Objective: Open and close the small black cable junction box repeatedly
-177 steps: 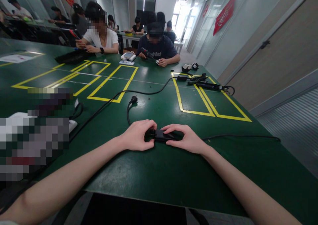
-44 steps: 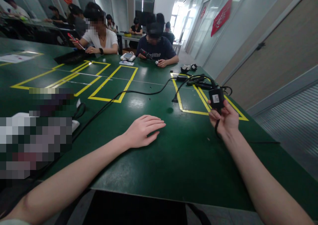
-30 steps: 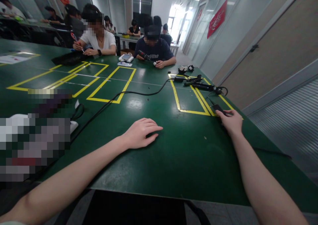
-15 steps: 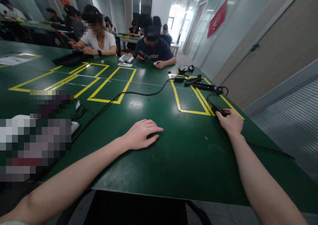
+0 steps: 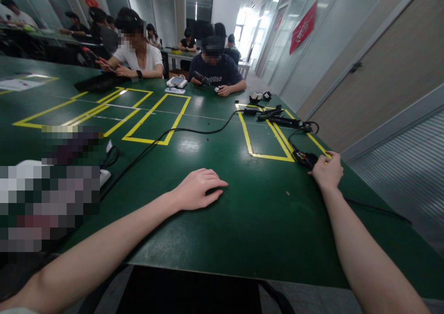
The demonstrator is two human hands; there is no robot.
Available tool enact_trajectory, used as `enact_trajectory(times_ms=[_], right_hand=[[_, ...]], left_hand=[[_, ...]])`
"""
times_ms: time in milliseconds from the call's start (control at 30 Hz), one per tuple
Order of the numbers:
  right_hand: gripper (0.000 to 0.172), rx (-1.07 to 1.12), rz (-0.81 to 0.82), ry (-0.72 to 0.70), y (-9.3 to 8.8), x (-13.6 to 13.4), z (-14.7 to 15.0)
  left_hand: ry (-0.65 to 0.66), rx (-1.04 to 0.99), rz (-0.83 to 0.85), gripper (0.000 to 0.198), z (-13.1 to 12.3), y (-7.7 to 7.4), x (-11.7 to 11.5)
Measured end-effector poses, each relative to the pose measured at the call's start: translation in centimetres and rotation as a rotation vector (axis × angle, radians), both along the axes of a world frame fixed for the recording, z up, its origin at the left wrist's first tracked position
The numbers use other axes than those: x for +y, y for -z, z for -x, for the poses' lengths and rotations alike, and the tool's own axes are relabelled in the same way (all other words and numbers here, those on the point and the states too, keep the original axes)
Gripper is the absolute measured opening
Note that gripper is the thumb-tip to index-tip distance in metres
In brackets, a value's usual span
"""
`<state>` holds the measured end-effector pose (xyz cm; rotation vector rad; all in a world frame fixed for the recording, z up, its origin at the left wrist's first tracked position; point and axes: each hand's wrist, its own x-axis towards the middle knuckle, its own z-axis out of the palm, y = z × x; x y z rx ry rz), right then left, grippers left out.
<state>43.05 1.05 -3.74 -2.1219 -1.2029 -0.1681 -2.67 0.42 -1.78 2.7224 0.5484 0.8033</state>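
Observation:
My left hand (image 5: pixel 199 189) lies palm down on the green table (image 5: pixel 243 221), thumb apart from the stretched fingers, holding nothing. Further right, my right hand (image 5: pixel 328 171) rests at the near end of a small black device (image 5: pixel 304 158) with a cable. Its fingers look loosely bent and apart, around nothing I can see. Whether the thumb side still touches the device cannot be made out. Beyond it lies a long black stand-like object (image 5: pixel 284 120) with jointed parts, across yellow tape lines.
A black cable (image 5: pixel 201 132) crosses the table from the left. Yellow tape rectangles (image 5: pixel 168 140) mark its top. Small black-and-white items (image 5: pixel 255 97) stand at the far right edge. A blurred-out pile (image 5: pixel 52 203) is at my left. Two people (image 5: pixel 215 69) sit opposite, handling objects.
My right hand has let go of the black device and shifted slightly right and towards me, leaving more of the device showing. My left hand has stayed in place.

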Motion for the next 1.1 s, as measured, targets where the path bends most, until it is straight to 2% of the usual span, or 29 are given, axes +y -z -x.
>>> enact_trajectory(times_ms=[67,133,233,467,600,833,1100], right_hand=[[0.049,-0.005,-0.017,0.109,-0.4,0.1,0.7],[0.056,-0.029,-0.022,0.158,-0.9,0.2,1.4],[0.055,-0.048,-0.011,0.148,-1.3,0.2,2.2],[0.026,-0.031,0.001,0.072,-1.1,0.3,1.7],[0.019,-0.053,0.073,0.027,-1.0,0.4,1.7],[0.018,-0.034,0.16,0.054,-1.5,0.6,2.5],[0.029,0.043,0.069,0.07,-1.6,0.5,3.3]], left_hand=[[0.002,-0.003,0.0,0.024,0.0,0.0,0.0],[0.008,0.0,0.005,0.024,0.0,0.0,0.0],[0.014,0.004,0.007,0.024,0.0,0.0,0.0],[0.011,0.004,0.01,0.025,0.0,0.0,0.0],[0.02,0.005,0.02,0.025,0.0,0.0,0.0],[0.025,0.006,0.027,0.025,0.0,0.0,0.0],[0.03,0.01,0.022,0.023,0.0,0.0,-0.1]])
